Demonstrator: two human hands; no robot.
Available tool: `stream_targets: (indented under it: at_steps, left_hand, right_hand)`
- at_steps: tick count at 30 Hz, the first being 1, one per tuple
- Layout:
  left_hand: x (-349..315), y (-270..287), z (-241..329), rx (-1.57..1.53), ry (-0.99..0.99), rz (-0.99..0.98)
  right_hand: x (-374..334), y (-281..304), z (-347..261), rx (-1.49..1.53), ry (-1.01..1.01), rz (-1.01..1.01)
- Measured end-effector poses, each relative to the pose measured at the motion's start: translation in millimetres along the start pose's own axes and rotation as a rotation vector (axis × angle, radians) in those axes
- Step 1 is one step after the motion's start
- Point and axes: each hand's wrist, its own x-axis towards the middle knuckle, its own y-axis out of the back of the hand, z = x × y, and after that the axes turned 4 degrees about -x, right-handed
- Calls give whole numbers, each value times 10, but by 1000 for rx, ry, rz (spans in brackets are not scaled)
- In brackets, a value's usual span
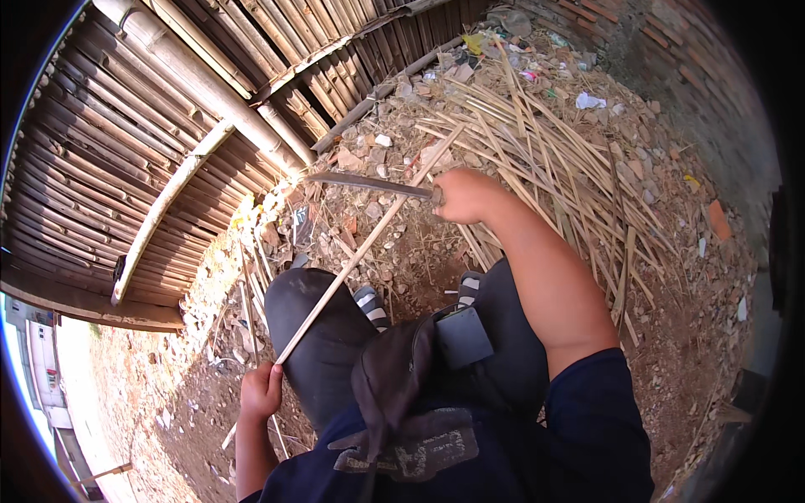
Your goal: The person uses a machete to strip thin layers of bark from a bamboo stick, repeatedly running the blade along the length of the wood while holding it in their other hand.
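Observation:
A long pale bamboo strip (348, 270) slants from beside my left knee up toward the far rubble. My left hand (262, 389) is closed round its near end. Farther out, my right hand (470, 196) grips the handle of a long-bladed knife (356, 181), whose dark blade points left. The blade crosses the strip near its far end; whether the edge is pressed into it I cannot tell. Most of the handle is hidden in my fist.
A heap of bamboo strips (579, 189) lies on the stony ground beyond my right arm. At the left stands a bamboo-slat wall (109, 159) with thick poles. A brick wall (704, 92) rises at the far right. Litter and brick pieces are scattered about.

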Motion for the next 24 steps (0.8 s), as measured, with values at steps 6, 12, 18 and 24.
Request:
stream_targets:
  at_steps: [6, 12, 18, 24]
  left_hand:
    - [39, -125, -84, -76, -33, 34]
    - [36, -35, 34, -23, -54, 39]
    - [-12, -67, 8, -80, -3, 37]
    - [-10, -138, 15, -72, -18, 69]
  right_hand:
    - [102, 112, 286, 127, 104, -39]
    - [122, 26, 436, 160, -69, 134]
    - [-158, 124, -123, -22, 226, -26]
    - [192, 51, 297, 222, -76, 98]
